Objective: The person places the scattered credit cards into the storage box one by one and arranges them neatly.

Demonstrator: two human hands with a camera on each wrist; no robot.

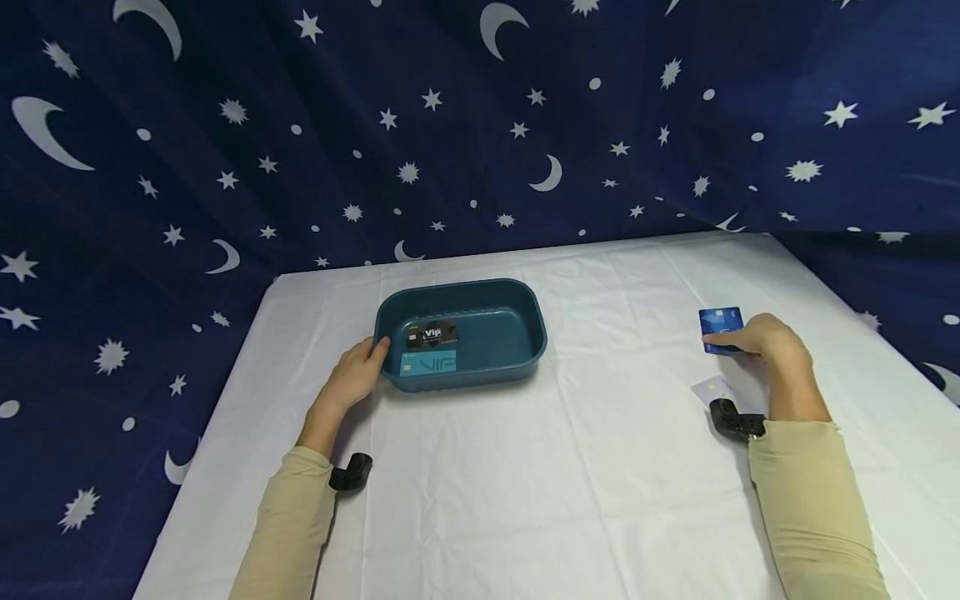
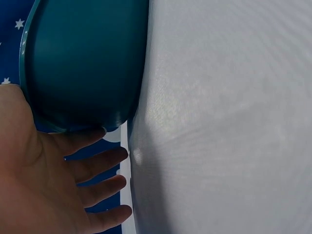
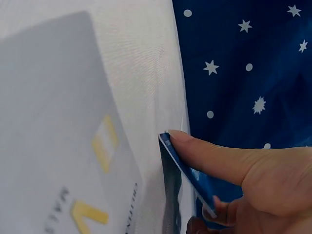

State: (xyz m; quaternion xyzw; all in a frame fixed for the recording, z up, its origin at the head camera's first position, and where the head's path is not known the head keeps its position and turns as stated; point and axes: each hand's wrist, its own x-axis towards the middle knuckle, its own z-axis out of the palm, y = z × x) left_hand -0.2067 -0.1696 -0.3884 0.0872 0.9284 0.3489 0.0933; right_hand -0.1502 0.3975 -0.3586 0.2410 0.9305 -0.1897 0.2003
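Observation:
My left hand (image 1: 356,371) holds the left end of a dark teal plastic basin (image 1: 480,382), thumb over the rim and the other fingers outside the wall. In the left wrist view, those fingers (image 2: 100,163) are spread, the index finger at the basin's outer wall. Inside the basin lie a black VIP card (image 1: 432,334) and a light blue VIP card (image 1: 427,363). Over at the right, my right hand (image 1: 772,337) pinches a blue bank card (image 1: 722,320) between thumb and fingers. It appears tilted, edge toward the camera, in the right wrist view.
A pale white card with a gold chip (image 1: 708,389) lies on the cloth near my right wrist, partly hidden by the black wrist camera (image 1: 735,419). The white tablecloth (image 1: 480,483) has light creases. Behind the table hangs a dark blue curtain (image 1: 450,83) with moons and stars.

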